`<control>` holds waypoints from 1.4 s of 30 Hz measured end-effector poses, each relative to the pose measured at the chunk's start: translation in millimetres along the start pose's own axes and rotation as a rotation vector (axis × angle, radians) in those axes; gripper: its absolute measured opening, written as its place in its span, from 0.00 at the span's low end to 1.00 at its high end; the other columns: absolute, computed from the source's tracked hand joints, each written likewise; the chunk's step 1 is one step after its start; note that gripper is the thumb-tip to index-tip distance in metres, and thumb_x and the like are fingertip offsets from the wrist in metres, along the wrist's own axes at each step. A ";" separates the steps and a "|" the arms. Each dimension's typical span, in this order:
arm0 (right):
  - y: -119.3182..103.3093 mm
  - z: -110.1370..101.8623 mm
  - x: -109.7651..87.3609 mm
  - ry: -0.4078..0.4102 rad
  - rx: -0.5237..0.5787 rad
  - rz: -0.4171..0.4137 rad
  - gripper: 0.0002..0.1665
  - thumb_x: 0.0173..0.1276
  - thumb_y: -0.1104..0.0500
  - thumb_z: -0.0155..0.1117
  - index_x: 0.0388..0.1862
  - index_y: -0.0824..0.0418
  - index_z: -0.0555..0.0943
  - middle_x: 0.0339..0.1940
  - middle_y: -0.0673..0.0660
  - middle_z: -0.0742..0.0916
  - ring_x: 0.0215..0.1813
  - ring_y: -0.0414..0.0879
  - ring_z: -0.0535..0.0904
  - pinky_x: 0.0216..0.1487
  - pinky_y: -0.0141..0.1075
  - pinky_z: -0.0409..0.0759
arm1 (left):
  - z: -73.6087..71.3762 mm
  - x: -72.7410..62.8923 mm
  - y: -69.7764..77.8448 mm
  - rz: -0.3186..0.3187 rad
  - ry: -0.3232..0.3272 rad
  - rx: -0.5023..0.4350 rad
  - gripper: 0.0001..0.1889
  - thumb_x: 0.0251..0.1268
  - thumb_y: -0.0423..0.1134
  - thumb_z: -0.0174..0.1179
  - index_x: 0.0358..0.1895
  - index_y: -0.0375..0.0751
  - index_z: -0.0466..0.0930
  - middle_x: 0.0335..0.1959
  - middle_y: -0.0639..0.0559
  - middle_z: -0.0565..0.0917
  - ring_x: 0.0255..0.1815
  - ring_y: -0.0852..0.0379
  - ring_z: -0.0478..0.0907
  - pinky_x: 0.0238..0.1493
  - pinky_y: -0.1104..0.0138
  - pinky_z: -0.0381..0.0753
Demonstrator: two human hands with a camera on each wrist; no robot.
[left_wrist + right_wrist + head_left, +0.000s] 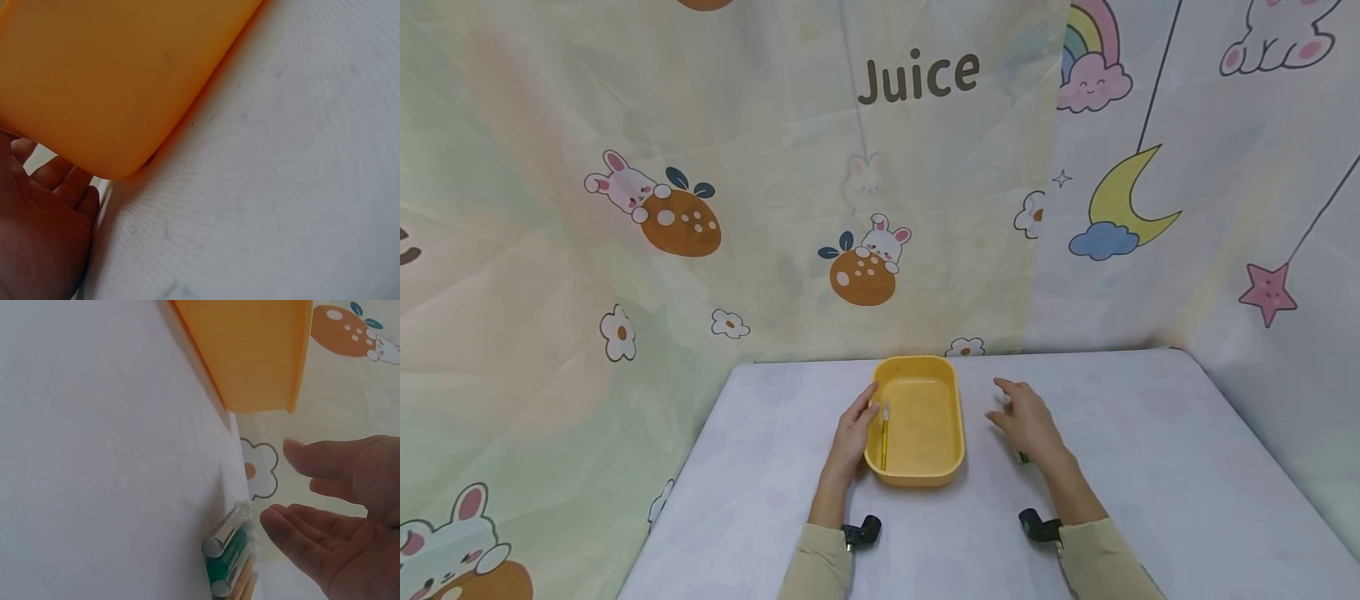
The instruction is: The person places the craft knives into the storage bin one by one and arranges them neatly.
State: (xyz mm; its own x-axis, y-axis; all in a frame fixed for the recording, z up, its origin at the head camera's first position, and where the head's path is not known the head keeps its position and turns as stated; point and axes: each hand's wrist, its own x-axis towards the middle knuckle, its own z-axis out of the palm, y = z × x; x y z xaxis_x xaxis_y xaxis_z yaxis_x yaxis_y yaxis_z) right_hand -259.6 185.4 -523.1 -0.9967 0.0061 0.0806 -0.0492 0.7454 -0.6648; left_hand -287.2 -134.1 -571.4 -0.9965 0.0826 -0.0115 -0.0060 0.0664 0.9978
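Observation:
A yellow plastic tray (925,421) sits on the white table. Its left rim is held by my left hand (852,429), with fingertips and thumb at the edge; in the left wrist view the tray wall (119,81) hides some of the fingers. Along the tray's left side, inside, lies a thin yellow pen-like stick (884,437) with a pale tip. My right hand (1030,423) is apart from the tray on its right, thumb and fingers spread, holding nothing. Below it lies a bundle of pen-like sticks (228,556), green, clear-ended and wood-coloured, apparently in clear wrapping. In the head view the hand mostly covers this bundle.
The white-covered table (1150,467) reaches back to printed cloth walls (775,167) with rabbits, fruit and flowers. Each wrist carries a small black camera (862,531). Table surface extends on both sides of the tray.

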 end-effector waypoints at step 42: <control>-7.7 20.5 -0.7 -0.189 -0.127 -0.041 0.19 0.63 0.68 0.73 0.53 0.67 0.88 0.43 0.60 0.90 0.45 0.51 0.84 0.52 0.52 0.86 | 0.1 -1.4 -0.7 0.018 -0.001 -0.022 0.24 0.82 0.49 0.53 0.76 0.63 0.71 0.81 0.60 0.66 0.86 0.54 0.54 0.86 0.50 0.51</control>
State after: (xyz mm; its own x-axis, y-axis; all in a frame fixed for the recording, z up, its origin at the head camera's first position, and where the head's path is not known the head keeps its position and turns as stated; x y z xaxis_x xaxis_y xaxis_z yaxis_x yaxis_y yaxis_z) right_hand -259.8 166.0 -533.3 -0.9889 -0.1423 -0.0429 -0.0936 0.8205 -0.5639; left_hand -285.9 -134.1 -572.1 -0.9964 0.0846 0.0060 0.0097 0.0434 0.9990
